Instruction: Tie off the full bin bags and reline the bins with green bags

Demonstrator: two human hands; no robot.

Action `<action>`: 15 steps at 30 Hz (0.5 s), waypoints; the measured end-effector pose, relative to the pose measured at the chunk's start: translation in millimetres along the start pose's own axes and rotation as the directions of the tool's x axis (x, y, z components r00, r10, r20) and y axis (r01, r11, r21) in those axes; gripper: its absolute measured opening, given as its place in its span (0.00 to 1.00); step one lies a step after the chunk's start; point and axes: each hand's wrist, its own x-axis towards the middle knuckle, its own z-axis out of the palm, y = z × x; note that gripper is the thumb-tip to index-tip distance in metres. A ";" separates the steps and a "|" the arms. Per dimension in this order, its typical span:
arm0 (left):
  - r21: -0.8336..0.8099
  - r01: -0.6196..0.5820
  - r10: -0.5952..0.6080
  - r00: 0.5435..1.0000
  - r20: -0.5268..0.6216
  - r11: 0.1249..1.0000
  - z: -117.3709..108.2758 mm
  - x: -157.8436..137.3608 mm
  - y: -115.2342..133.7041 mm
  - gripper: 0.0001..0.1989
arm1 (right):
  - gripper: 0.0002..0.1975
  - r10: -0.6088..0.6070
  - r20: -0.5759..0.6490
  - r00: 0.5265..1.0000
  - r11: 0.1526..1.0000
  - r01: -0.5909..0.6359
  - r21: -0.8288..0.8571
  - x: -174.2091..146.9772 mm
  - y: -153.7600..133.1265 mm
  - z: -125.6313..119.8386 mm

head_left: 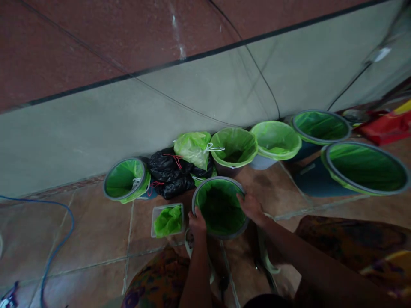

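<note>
A round trash bin (221, 179) with a grey rim and a green liner stands between my feet, its inside dark. My left hand (197, 220) is closed on the left side of its rim. On the right side, my right hand (251, 207) grips the rim, fingers curled over the edge. Just left of the bin sits a clear shallow container (154, 222) holding a crumpled green plastic bag (168, 221).
Other lined bins stand along the wall: one at left (111, 194), a brown one (224, 167), a pale one (265, 162), two blue ones at right (321, 182). Black garbage bags (167, 171) and a tied green bag (192, 147) lie between. A blue hose (71, 222) crosses the tiles.
</note>
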 end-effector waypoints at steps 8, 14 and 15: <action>0.066 0.005 0.002 0.994 -0.109 0.998 10.2 -3.6 0.7 0.19 | 0.21 -0.005 0.017 1.000 0.995 0.006 -0.104 9.8 9.0 25.0; 0.049 0.052 -0.048 0.996 -0.080 0.997 3.2 -3.8 10.3 0.21 | 0.19 0.002 0.004 1.000 0.997 -0.002 -0.079 8.8 2.2 16.4; 0.027 0.051 -0.049 0.996 -0.071 0.998 2.3 -3.6 11.0 0.21 | 0.19 0.002 0.004 1.000 0.998 -0.002 -0.058 8.4 0.3 14.1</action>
